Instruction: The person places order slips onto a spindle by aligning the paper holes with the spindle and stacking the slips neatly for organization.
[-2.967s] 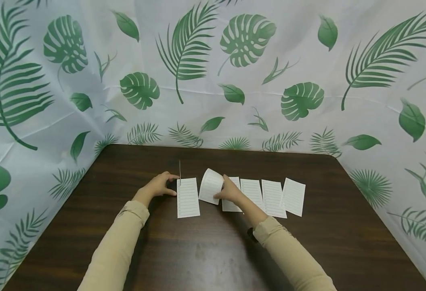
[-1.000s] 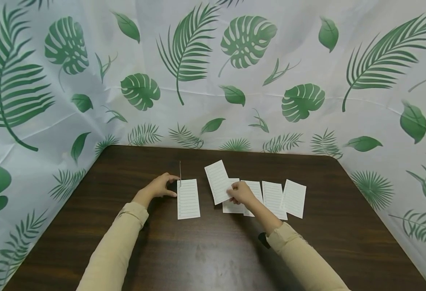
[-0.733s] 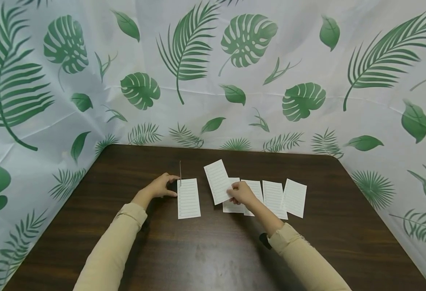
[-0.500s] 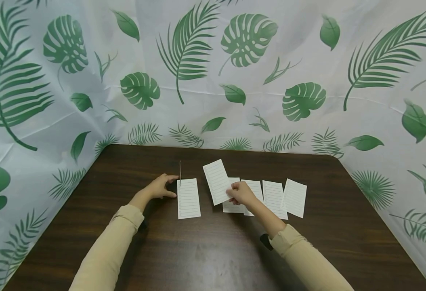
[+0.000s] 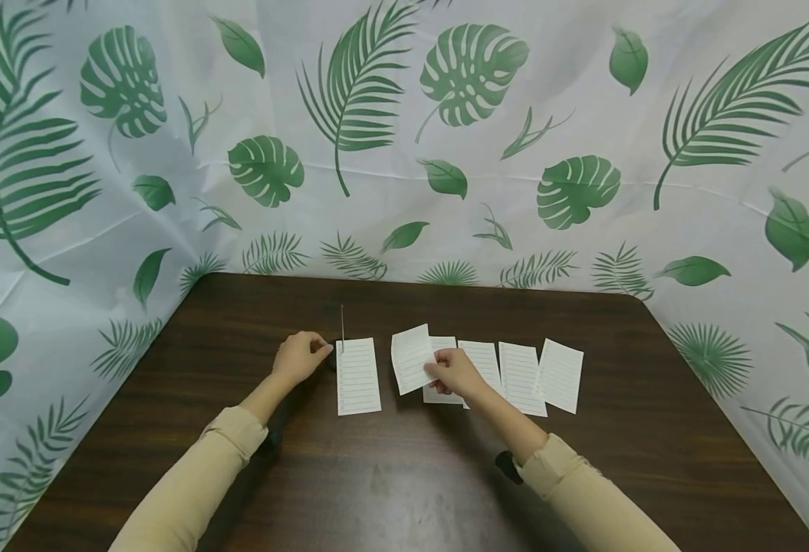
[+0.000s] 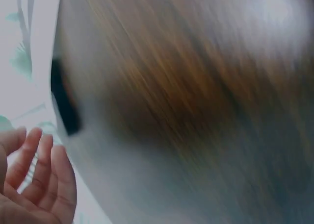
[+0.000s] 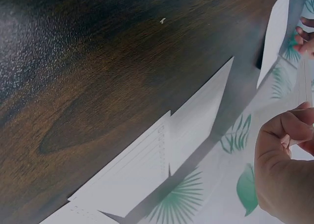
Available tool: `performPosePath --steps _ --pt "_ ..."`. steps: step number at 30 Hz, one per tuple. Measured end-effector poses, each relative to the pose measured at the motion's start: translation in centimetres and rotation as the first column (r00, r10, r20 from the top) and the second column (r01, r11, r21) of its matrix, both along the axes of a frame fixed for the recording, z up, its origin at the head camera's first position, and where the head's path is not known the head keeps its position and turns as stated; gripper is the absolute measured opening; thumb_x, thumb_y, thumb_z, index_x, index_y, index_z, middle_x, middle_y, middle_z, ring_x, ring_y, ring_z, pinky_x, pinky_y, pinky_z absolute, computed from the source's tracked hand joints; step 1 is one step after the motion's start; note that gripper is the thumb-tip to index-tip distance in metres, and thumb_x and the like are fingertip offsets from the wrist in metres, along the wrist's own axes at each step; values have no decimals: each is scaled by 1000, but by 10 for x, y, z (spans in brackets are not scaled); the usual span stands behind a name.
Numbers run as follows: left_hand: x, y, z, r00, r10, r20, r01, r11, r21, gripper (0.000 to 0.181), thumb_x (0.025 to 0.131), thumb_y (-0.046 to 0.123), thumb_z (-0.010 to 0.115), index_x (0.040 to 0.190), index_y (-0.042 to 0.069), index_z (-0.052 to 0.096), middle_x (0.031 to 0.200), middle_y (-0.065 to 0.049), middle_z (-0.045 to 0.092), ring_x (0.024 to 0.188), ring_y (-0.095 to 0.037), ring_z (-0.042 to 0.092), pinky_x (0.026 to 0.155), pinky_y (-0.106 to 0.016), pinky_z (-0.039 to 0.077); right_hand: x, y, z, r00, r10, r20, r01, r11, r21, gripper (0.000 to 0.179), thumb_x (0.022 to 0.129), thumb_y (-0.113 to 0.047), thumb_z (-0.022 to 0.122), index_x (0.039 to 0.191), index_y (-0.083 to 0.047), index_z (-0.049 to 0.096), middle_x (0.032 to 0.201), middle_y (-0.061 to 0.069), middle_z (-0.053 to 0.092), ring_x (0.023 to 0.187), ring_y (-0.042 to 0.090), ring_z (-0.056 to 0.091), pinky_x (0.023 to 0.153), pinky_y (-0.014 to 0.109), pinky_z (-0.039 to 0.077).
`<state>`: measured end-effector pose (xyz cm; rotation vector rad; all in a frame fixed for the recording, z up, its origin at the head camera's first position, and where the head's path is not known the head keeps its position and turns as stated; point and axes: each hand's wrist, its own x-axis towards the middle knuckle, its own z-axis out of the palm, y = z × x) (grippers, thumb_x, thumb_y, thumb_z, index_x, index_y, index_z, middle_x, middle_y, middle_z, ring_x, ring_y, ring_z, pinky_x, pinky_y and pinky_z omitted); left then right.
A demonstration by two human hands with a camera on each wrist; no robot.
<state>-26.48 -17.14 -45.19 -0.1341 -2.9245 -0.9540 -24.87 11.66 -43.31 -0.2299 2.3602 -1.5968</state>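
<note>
Toward the far edge of the brown table [image 5: 390,483], left of centre, I log one lined sheet [image 5: 359,377] lying flat, with a thin rod [image 5: 343,326] showing at its far left corner — whether the rod stands upright I cannot tell. Beside that sheet's left edge sits a black object [image 6: 66,101], form unclear. Left hand [image 5: 299,357]: fingers loosely bent, nothing between them, tips just beside the black object; my left wrist view is badly blurred, so contact cannot be confirmed. Right hand [image 5: 456,374]: thumb and fingers pinch a second lined sheet [image 5: 412,359] by its right side, the paper slightly bowed and raised off the wood. Behind that hand I record a partly covered sheet [image 5: 443,343], then, toward the table's right edge, three more: one part-hidden sheet [image 5: 478,357], a lined sheet [image 5: 521,376] and an end sheet [image 5: 560,376] set askew — all well short of the right edge. Leaf-print cloth [image 5: 390,215] hangs beyond the far edge.
</note>
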Motion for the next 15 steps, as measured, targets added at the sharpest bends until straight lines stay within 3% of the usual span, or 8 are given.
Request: performPosePath --steps 3,6,8,11,13,15 --pt "9 10 4 999 14 40 -18 996 89 24 93 22 60 89 1 71 71 -10 64 51 -11 47 46 -20 37 3 -1 2 1000 7 -7 -7 1000 1 15 90 -1 51 88 13 58 51 -6 52 45 4 46 43 16 36" --pt "17 22 7 988 -59 141 26 973 231 31 95 23 55 93 -4 70 72 -14 67 50 -11 52 43 -20 45 7 -1 5 1000 16 -13 -16 1000 4 16 90 -1 51 90 13 59 51 -5 52 44 4 46 43 15 36" --pt "21 31 10 969 -114 219 32 938 346 35 98 24 51 100 -6 69 77 -15 68 55 -11 56 47 -22 50 10 -1 6 999 37 -21 -37 999 -2 16 90 0 51 91 14 59 52 -4 53 44 4 46 42 15 36" --pt "25 42 13 931 -170 323 -15 865 501 40 100 26 46 111 -9 63 83 -13 68 59 -10 57 51 -23 52 16 -2 9 995 87 -42 -87 996 -13 18 90 0 51 93 16 58 54 -2 55 44 4 46 42 15 36" --pt "26 48 15 907 -192 375 -60 821 568 43 101 27 43 117 -9 59 86 -11 68 60 -8 57 52 -21 52 19 -2 10 993 111 -44 -112 993 -22 19 90 1 50 95 18 57 56 -1 57 44 4 46 42 15 37" --pt "25 54 15 893 -205 400 -91 789 608 43 102 28 41 123 -7 56 90 -10 67 62 -6 57 53 -20 52 23 -2 12 991 125 -50 -126 992 -22 19 90 1 51 96 18 57 58 -1 58 45 4 46 43 15 38"
